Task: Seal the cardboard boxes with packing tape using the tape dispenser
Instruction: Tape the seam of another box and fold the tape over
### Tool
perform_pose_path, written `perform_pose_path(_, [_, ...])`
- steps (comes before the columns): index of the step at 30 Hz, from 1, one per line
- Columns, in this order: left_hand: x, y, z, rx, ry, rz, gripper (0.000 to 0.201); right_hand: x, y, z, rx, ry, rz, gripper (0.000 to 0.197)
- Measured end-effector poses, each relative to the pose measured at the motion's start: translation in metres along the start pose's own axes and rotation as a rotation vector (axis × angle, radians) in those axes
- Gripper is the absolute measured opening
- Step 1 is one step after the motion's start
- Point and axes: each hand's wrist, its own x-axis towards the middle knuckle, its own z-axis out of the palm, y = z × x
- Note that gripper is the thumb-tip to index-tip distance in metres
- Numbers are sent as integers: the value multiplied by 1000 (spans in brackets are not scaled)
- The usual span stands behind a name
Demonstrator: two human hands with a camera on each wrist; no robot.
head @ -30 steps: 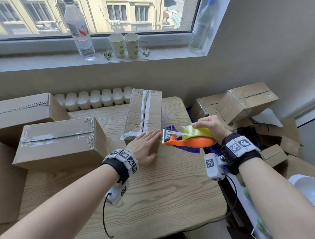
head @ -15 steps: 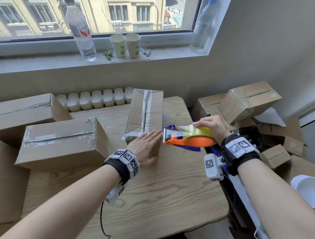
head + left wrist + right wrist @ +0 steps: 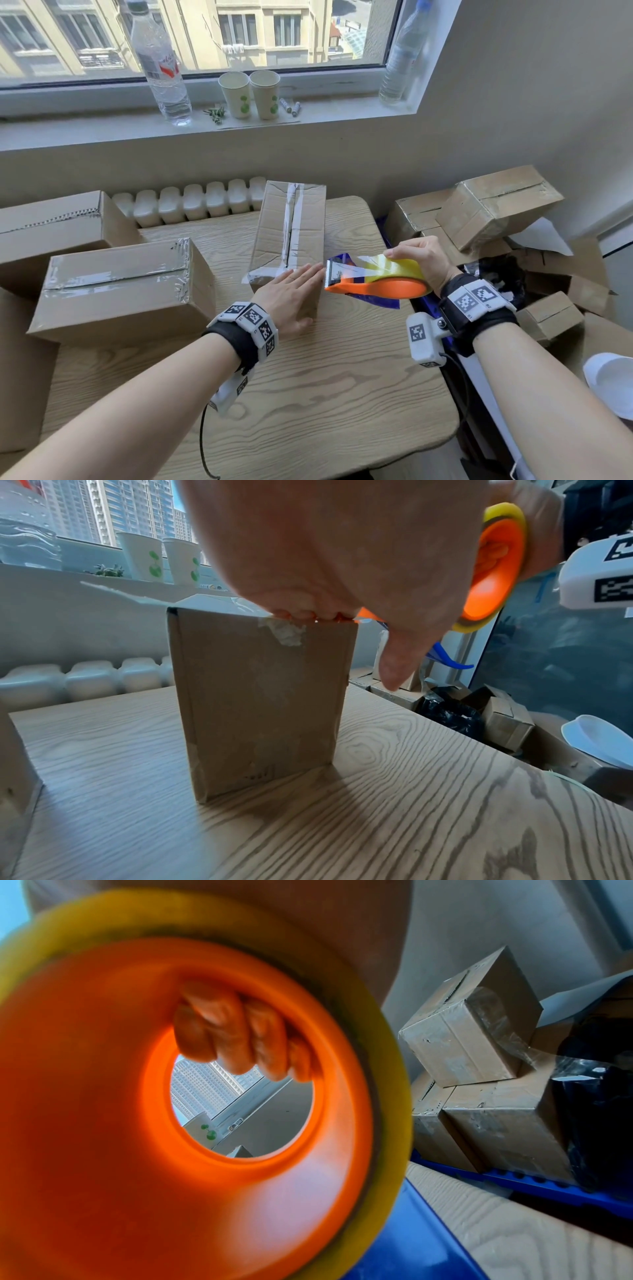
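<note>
A narrow cardboard box [image 3: 291,226] [image 3: 260,696] stands lengthwise on the wooden table [image 3: 308,394], with strips of clear tape along its top seam. My left hand [image 3: 291,294] [image 3: 329,550] lies flat with straight fingers on the box's near top edge. My right hand [image 3: 421,257] grips the orange tape dispenser [image 3: 380,286] [image 3: 164,1123] with its yellow roll, just right of the box; fingers curl through the core [image 3: 240,1034]. The toothed blade [image 3: 331,274] sits beside my left fingertips.
Two taped boxes [image 3: 120,284] [image 3: 51,226] lie at the table's left. More boxes [image 3: 496,202] [image 3: 472,1031] are piled on the floor at the right, near a black bag [image 3: 448,715] and a white dish [image 3: 613,380]. Bottles [image 3: 161,61] and paper cups [image 3: 250,92] stand on the sill.
Nearly nothing differs; both hands and the dispenser keep their places beside the box, and the view has shifted only slightly.
</note>
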Motion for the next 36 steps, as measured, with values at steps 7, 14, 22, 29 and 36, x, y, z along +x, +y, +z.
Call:
perform_pose_path(7, [1,-1,0,-1,-6,2,95,1,-7,1,-7,-25,-8,8])
perform_pose_path(14, [3,-2,0,0,-28,2,95,1,-9,1,-40,16,31,22])
perform_pose_path(22, [3,-1,-1,-3,-20,-5,93,1,-10,0,-15,1,8,25])
perform_pose_path(29, [3,-2,-2,3,-28,0,94,4,-2,-1,-24,33,-2,32])
perform_pose_path(36, [2,-1,-1,11,-39,-7,94,-1,-31,-16,78,31,-126,43])
